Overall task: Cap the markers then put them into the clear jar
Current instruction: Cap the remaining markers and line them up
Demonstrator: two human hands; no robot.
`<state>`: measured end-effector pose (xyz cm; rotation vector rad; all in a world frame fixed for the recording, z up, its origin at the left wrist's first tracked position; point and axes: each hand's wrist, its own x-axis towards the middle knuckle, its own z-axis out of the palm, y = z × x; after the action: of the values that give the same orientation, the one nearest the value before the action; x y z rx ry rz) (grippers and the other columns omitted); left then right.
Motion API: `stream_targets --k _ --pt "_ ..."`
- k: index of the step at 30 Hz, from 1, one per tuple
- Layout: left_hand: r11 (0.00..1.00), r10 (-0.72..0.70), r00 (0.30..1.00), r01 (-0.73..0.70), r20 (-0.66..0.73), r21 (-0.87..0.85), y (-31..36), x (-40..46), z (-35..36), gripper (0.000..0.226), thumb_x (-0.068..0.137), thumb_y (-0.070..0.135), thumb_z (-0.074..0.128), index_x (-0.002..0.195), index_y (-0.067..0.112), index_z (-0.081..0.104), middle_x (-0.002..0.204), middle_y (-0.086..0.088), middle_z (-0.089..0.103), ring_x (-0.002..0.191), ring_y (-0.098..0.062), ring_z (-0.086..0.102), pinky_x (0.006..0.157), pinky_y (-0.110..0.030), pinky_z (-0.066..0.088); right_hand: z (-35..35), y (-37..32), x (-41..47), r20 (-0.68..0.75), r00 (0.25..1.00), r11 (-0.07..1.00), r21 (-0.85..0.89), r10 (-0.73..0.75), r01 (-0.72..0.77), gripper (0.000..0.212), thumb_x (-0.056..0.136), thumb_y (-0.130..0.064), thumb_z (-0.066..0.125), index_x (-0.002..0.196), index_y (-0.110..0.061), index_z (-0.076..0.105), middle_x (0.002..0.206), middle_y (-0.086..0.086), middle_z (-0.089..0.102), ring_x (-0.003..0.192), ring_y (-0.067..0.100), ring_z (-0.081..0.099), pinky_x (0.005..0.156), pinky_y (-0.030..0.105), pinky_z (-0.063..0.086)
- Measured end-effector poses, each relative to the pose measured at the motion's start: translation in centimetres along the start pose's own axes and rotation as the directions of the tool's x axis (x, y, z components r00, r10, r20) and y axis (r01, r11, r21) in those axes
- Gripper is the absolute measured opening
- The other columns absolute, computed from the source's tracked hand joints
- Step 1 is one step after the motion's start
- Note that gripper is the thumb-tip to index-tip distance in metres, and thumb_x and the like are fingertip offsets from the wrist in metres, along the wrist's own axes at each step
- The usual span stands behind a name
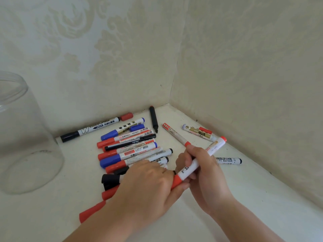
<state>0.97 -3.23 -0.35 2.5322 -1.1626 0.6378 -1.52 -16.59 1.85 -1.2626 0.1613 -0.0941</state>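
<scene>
**Both hands on one red marker, jar far on the left**

I see the right hand closed around the white barrel of a red marker; the fingers wrap it near the middle, and the marker points up and away from them, its red end just above another marker's tip. The left hand grips the red cap at the lower end of the same marker, thumb under, fingers curled over; I cannot tell if the cap is fully pushed on.

Directly behind the left fingers lies the pile of markers, red, blue and black, side by side; some go under the hand. Beyond the right fingertips, near the corner of the two walls, lie a few loose ones: a black marker without a cap, and a red marker with a worn label. To the right of the right hand a marker with a black end lies close to the wall edge; room there is narrow.

The clear jar stands well apart on the left of the left hand, partly cut by the frame edge; the white tabletop between is bare.
</scene>
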Motion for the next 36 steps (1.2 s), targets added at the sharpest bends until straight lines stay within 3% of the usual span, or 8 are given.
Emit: stream_targets --k 9,15,17,19,22,26,31,36 --pt "0.985 -0.085 0.993 0.096 0.085 -0.143 0.0 0.5 -0.6 0.058 0.088 0.064 0.016 0.058 0.028 0.051 0.05 0.014 0.051 0.047 -0.001 0.047 0.048 -0.016 0.037 -0.3 -0.2 0.2 -0.027 0.998 0.995 -0.09 -0.053 0.05 0.037 0.076 -0.032 0.05 0.045 -0.015 0.043 0.047 -0.001 0.032 0.049 0.014 0.029 0.053 0.029 0.026" --pt "0.97 -0.143 0.929 0.2 0.342 -0.136 -0.5 1.0 -1.1 0.07 0.062 0.084 0.035 0.116 0.039 0.037 0.1 0.024 0.037 0.091 0.001 0.033 0.083 -0.015 0.029 -1.8 -3.4 2.0 -0.225 0.973 0.96 -0.279 -0.05 -0.015 0.04 0.086 -0.028 0.059 0.052 -0.013 0.044 0.049 0.002 0.043 0.041 0.011 0.041 0.043 0.018 0.035" --pt "0.982 -0.097 0.888 0.16 0.448 -0.103 -0.5 1.0 -1.1 0.072 0.067 0.077 0.046 0.126 0.038 0.032 0.121 0.018 0.037 0.109 -0.004 0.032 0.097 -0.022 0.025 -2.5 -3.8 3.3 -0.198 0.978 0.808 -0.586 -0.059 -0.069 0.034 0.085 -0.035 0.059 0.064 -0.012 0.046 0.052 0.002 0.045 0.041 0.01 0.042 0.043 0.019 0.036" --pt "0.987 -0.064 0.895 0.122 0.442 -0.103 -0.7 0.9 -0.9 0.061 0.076 0.066 0.049 0.127 0.038 0.031 0.128 0.018 0.036 0.116 -0.005 0.031 0.098 -0.023 0.023 -2.8 -3.6 4.7 -0.117 0.992 0.515 -0.854 -0.041 -0.08 0.037 0.081 -0.048 0.058 0.074 -0.013 0.052 0.06 0.001 0.049 0.05 0.013 0.046 0.05 0.024 0.036" --pt "0.983 -0.052 0.911 0.119 0.41 -0.138 -1.3 0.7 -0.7 0.044 0.083 0.054 0.05 0.122 0.04 0.034 0.124 0.02 0.039 0.113 -0.003 0.033 0.094 -0.022 0.024 -2.2 -2.9 6.3 -0.016 0.999 0.206 -0.978 0.03 -0.022 0.037 0.083 -0.047 0.058 0.086 -0.011 0.061 0.069 0.004 0.056 0.057 0.014 0.05 0.049 0.023 0.034" --pt "0.977 -0.073 0.908 0.148 0.413 -0.153 -2.8 0.6 -0.6 0.035 0.084 0.05 0.052 0.116 0.042 0.038 0.117 0.024 0.038 0.109 -0.001 0.031 0.091 -0.02 0.023 -1.7 -2.9 7.9 0.028 0.998 0.108 -0.994 0.053 0.022 0.033 0.086 -0.04 0.058 0.094 -0.01 0.068 0.081 0.008 0.066 0.074 0.016 0.057 0.054 0.022 0.037" --pt "0.971 -0.114 0.896 0.191 0.428 -0.141 -4.0 0.8 -0.5 0.052 0.072 0.066 0.052 0.117 0.043 0.037 0.108 0.026 0.03 0.109 0.001 0.027 0.091 -0.02 0.021 -2.4 -2.6 10.1 0.023 0.99 -0.109 -0.994 -0.139 0.008 0.032 0.087 -0.041 0.053 0.11 -0.02 0.06 0.103 0.0 0.064 0.101 0.02 0.058 0.07 0.027 0.039" --pt "0.981 -0.071 0.921 0.134 0.382 -0.14 -3.6 0.6 0.2 0.077 0.052 0.08 0.021 0.118 0.043 0.036 0.117 0.023 0.032 0.109 0.001 0.028 0.086 -0.017 0.022 -2.8 -0.4 10.5 0.033 0.98 -0.191 -0.981 -0.196 -0.005 0.027 0.086 -0.034 0.05 0.097 -0.012 0.062 0.092 0.005 0.064 0.082 0.023 0.058 0.06 0.027 0.038"
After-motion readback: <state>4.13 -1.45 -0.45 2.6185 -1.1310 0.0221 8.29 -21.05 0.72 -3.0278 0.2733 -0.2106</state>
